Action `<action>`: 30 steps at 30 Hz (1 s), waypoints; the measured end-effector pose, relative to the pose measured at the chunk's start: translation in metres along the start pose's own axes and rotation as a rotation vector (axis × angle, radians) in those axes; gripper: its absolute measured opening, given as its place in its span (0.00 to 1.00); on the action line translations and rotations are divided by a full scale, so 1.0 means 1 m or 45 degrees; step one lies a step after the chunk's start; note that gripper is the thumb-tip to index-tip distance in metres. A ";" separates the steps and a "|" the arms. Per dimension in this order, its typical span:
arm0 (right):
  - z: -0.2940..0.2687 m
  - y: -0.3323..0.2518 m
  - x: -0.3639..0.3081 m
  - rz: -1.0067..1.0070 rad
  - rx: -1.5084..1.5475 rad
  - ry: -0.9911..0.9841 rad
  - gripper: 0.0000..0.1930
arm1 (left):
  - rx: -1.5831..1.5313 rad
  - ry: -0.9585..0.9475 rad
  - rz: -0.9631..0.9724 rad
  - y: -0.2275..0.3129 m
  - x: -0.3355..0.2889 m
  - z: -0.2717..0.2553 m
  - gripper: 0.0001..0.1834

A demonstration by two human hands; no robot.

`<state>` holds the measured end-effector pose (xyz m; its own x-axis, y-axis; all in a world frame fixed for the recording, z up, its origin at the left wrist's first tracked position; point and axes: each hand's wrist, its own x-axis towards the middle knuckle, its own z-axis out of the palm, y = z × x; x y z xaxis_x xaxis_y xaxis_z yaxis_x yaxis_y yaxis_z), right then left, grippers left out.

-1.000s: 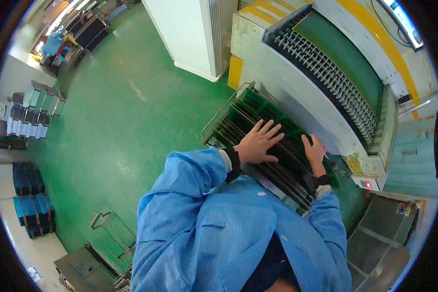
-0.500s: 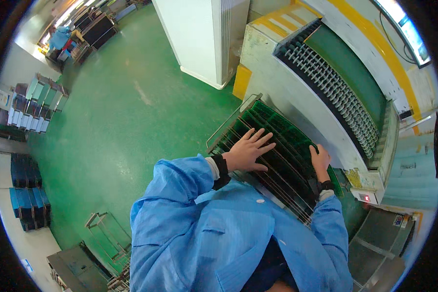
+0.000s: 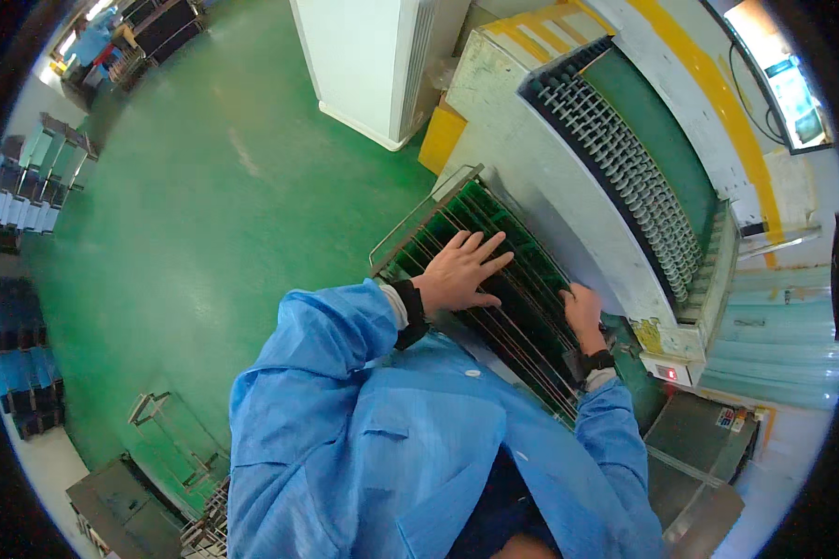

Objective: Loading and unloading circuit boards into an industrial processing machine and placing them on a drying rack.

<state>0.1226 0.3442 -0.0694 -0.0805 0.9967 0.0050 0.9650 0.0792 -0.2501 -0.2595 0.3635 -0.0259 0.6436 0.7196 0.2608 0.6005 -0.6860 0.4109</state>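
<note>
- Green panels (image 3: 531, 264) sit in a wire rack (image 3: 432, 220), just beside a roller machine (image 3: 559, 172).
- Left hand (image 3: 462, 274) – flat, fingers splayed, grasping nothing – rests across the rack's wires.
- Right hand (image 3: 584, 315) curls at the machine-side edge (I cannot tell what it grips).
- Farther off, a white cabinet (image 3: 354, 65) stands on green floor (image 3: 205, 224).

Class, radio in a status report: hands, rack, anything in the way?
Left hand spread over green panels. Right hand curled at rack's machine-side edge. Panels standing in rack. Roller machine close alongside.
</note>
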 end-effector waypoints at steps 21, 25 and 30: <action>-0.374 -0.019 -0.068 0.533 0.852 1.280 0.16 | -0.037 -0.016 0.184 -0.020 0.005 -0.006 0.43; -0.330 0.036 -0.075 0.583 0.071 0.920 0.17 | -0.092 0.027 0.186 -0.020 0.002 -0.008 0.42; -0.230 -0.021 -0.035 0.480 1.908 1.051 0.10 | -0.107 0.020 0.165 -0.023 0.003 -0.008 0.41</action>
<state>0.1628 0.3112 0.1578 0.6698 0.7393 0.0702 -0.1824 0.2553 -0.9495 -0.2751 0.3820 -0.0278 0.7055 0.6274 0.3296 0.4705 -0.7624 0.4442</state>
